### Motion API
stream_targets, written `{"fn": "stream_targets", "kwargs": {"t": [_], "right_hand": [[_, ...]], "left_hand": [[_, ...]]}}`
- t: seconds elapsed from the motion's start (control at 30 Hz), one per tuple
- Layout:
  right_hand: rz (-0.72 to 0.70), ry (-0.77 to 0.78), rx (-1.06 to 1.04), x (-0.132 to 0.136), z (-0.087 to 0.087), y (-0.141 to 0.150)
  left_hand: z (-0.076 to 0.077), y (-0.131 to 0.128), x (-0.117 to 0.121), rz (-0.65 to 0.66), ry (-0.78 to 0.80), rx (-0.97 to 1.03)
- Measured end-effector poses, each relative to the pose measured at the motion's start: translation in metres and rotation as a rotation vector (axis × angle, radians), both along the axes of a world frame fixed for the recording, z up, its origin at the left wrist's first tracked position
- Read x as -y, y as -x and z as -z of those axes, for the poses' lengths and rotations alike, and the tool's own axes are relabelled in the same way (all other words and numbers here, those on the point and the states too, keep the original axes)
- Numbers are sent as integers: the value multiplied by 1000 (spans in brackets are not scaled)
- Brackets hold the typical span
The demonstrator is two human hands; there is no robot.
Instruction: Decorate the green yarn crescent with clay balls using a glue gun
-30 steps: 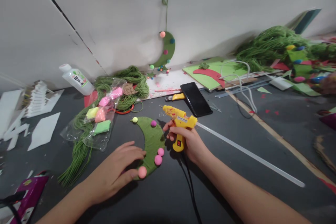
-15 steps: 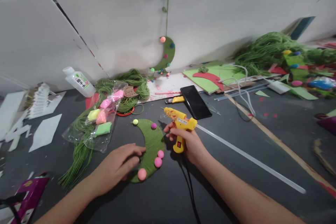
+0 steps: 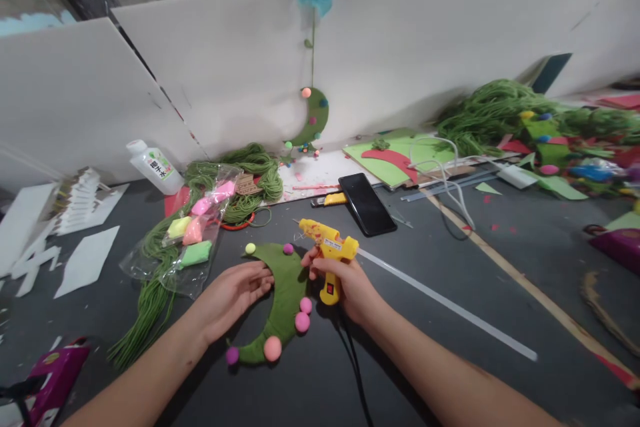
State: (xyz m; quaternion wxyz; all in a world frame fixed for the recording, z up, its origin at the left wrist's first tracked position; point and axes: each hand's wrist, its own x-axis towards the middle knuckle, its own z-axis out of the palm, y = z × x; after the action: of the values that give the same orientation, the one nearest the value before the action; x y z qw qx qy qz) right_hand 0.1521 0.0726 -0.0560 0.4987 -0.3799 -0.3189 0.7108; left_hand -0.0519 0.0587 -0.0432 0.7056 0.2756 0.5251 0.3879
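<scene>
A green felt crescent moon (image 3: 287,287) lies on the dark table between my hands. Small balls sit along its edge: a yellow one (image 3: 251,249) at the upper tip, a purple one (image 3: 233,355) at the lower tip, and pink and orange ones between. My left hand (image 3: 235,297) is open, its outstretched fingertips at the crescent's inner edge; whether they reach beneath it is hard to see. In my right hand (image 3: 345,283) is a yellow hot glue gun (image 3: 330,247), nozzle pointing left, with a long clear glue stick (image 3: 445,303) out of its back. Its fingertips are close to the crescent's outer edge.
Behind the gun lie a black phone (image 3: 367,203) and a yellow utility knife (image 3: 333,199). At left are a bag of colored clay (image 3: 195,253), green cord (image 3: 143,327) and a white bottle (image 3: 155,167). Another decorated crescent (image 3: 319,113) hangs against the white board.
My left hand has drawn back from the lower part of the crescent and turned its palm more upward, uncovering the purple ball. The view has tilted up; the glue gun stays in my right hand.
</scene>
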Motion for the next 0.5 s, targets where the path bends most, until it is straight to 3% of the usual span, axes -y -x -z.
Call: {"fn": "stream_targets", "kwargs": {"t": [0.27,0.5], "right_hand": [[24,-78,-6,2,-1,-2],[52,-104,11,1,-9,-8]], "left_hand": [[2,-19,-12,105,-117,-257],[8,3,-22,268,-148,-530]]}}
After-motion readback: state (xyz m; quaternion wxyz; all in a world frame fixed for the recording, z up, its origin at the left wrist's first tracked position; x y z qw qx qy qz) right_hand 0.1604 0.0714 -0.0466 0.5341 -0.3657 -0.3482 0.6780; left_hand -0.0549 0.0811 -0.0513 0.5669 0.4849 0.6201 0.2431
